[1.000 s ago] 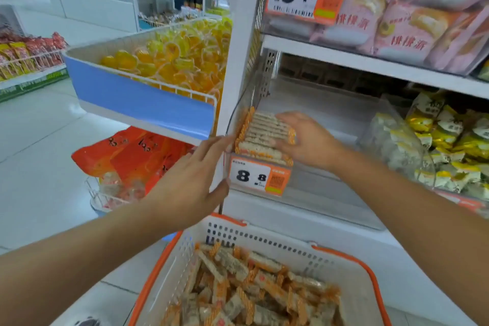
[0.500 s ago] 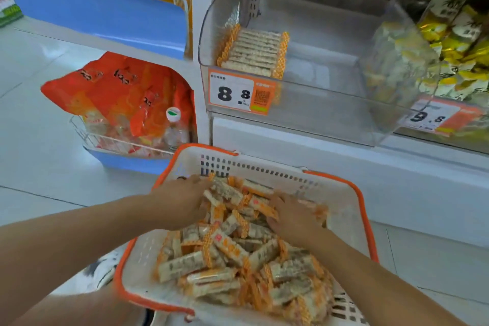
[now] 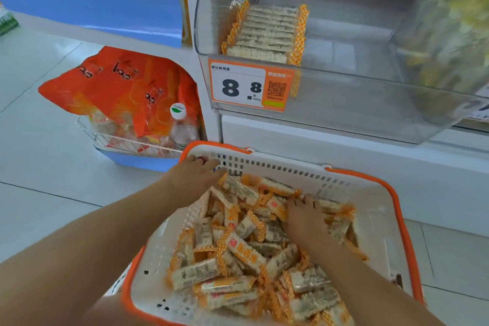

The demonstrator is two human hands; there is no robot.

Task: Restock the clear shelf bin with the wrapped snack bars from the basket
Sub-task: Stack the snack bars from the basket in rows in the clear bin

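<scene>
Clear shelf bin (image 3: 344,103): one neat row of bars (image 3: 266,34) at its left end. White basket (image 3: 370,193), orange rim, below it, holding loose wrapped snack bars (image 3: 238,246). Left hand (image 3: 194,176) flat at the pile's far-left edge; right hand (image 3: 304,216) palm-down on the bars; grip on either cannot be told
</scene>
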